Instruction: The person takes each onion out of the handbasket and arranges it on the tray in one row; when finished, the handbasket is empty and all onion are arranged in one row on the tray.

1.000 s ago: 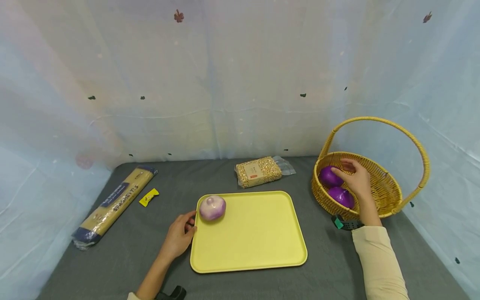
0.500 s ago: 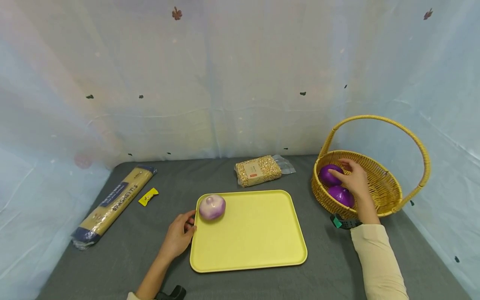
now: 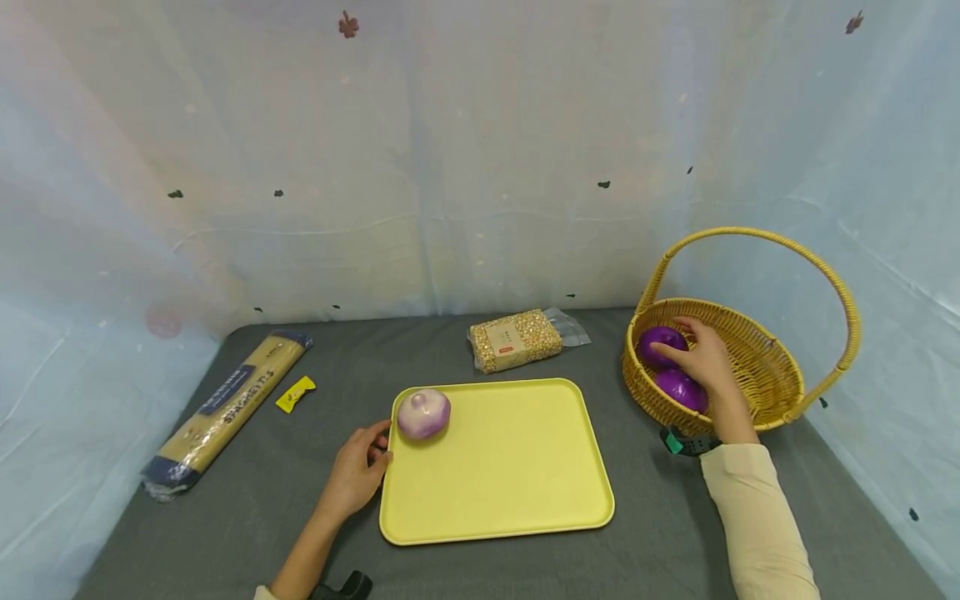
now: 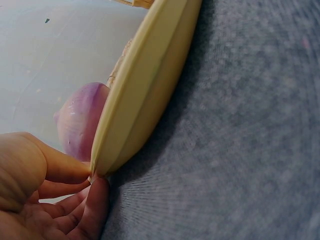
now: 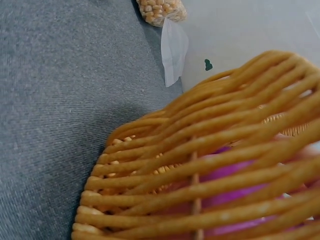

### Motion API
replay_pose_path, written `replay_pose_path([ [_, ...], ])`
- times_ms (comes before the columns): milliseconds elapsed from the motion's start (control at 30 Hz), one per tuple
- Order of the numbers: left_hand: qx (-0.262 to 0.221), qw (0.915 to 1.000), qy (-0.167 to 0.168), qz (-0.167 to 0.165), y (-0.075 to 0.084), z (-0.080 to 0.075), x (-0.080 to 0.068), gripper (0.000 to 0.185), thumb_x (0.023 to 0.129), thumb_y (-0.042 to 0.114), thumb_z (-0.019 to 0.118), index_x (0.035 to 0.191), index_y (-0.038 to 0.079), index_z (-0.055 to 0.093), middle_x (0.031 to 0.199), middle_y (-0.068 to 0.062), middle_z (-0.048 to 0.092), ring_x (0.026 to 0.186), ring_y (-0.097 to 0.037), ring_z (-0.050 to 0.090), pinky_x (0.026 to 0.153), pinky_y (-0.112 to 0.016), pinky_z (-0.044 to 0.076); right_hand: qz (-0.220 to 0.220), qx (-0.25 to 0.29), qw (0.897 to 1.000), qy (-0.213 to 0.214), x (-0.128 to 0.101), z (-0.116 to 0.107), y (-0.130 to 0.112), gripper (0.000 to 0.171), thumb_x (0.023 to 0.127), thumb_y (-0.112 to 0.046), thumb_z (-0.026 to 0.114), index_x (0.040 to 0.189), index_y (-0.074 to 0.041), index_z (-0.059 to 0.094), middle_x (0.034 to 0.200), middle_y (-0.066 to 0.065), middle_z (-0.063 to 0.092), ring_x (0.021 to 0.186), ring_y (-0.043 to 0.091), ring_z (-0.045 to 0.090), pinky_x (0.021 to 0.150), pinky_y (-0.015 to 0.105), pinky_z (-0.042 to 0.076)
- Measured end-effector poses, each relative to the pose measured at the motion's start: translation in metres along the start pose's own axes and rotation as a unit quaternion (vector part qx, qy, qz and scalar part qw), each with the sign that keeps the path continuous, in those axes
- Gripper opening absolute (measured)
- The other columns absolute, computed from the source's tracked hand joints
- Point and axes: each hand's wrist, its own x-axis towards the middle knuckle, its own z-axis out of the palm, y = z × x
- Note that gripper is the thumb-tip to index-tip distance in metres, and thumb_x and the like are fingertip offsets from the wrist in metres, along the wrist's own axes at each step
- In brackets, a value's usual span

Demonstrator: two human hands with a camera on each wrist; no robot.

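My left hand (image 3: 356, 471) pinches the left rim of a yellow tray (image 3: 502, 467); in the left wrist view, thumb and fingers meet at the tray's edge (image 4: 135, 100). A pale purple-and-white onion (image 3: 423, 414) sits in the tray's far left corner, close to that hand. Inside a wicker basket (image 3: 780, 383) at the right, my right hand (image 3: 708, 362) grips a glossy purple onion (image 3: 657, 343) between thumb and fingers. A second purple onion (image 3: 681, 390) lies nearer, beside the wrist. The basket wall covers most of the right hand in the right wrist view.
A bag of corn kernels (image 3: 517, 340) lies behind the tray. To the left are a long pack of spaghetti (image 3: 228, 412) and a small yellow wrapped candy (image 3: 296, 394). The basket's tall handle (image 3: 832, 283) arches over its opening. A pale curtain (image 3: 450, 167) hangs behind the table.
My right hand has shifted slightly left and its fingers have closed in around the far purple onion, which has turned a little. The left hand stays on the tray's rim.
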Motion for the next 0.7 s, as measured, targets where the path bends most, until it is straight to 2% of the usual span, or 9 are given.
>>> replay_pose_path([
  [233, 0.003, 0.9999, -0.005, -0.008, -0.0004, 0.0, -0.0006, 0.042, 0.081, -0.003, 0.063, 0.122, -0.006, 0.056, 0.09, -0.007, 0.055, 0.076, -0.013, 0.049, 0.069, -0.029, 0.042, -0.016, -0.013, 1.0, -0.022, 0.0031, 0.0021, 0.0012, 0.069, 0.081, -0.032, 0.072, 0.132, 0.004, 0.043, 0.125, 0.03, 0.045, 0.113, 0.046, 0.043, 0.089, 0.062, 0.035],
  [700, 0.0, 1.0, -0.006, -0.004, -0.0015, 0.0001, -0.0001, 0.041, 0.081, -0.004, 0.063, 0.122, -0.006, 0.056, 0.089, -0.006, 0.054, 0.075, -0.013, 0.049, 0.068, -0.028, 0.042, 0.015, -0.04, 0.997, -0.071, 0.0011, 0.0035, 0.002, 0.072, 0.083, -0.033, 0.069, 0.134, 0.007, 0.037, 0.126, 0.034, 0.04, 0.115, 0.049, 0.039, 0.09, 0.064, 0.034],
])
